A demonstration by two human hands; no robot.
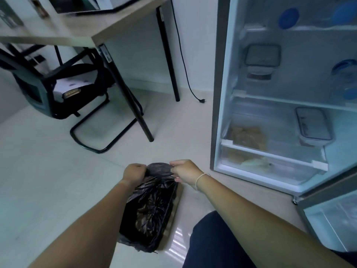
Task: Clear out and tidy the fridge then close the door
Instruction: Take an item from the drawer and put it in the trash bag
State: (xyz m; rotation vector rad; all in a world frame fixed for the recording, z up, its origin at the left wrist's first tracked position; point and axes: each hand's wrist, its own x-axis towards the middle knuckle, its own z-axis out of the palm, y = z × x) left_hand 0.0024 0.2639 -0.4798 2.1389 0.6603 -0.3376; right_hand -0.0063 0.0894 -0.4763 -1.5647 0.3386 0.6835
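A person crouches on a pale tiled floor (58, 171), a dark trouser knee (212, 238) at the lower edge and both bare forearms reaching forward. Between them a black bin bag (152, 207) lies on the floor, bulging with something flat and brownish that shows at its right edge. The left hand (134, 172) is closed in a fist around the bag's gathered mouth, and the right hand (185, 172), a pale band at its wrist, pinches the same neck between fingers and thumb, so the bag looks to be in the middle of being tied or twisted shut. Just to the right stands the fridge (220, 93) with its door (328, 219) swung wide open at the lower right. Judging by this, the clearing is only partly done: the bottom drawer (270, 165) holds pale wrapped items, the shelf above it carries a brown slab of food (249, 137) and a lidded container (313, 126), and higher shelves hold another lidded container (262, 59) and blue-lidded tubs (288, 18), all somewhat blurred. Tidying these and closing the door remain. Farther back on the left, a wooden surface (83, 26) on black legs carries a dark appliance, a black chair (58, 89) is tucked under it, and a loose power cord (183, 60) trails down the white wall to an unplugged end on the floor.
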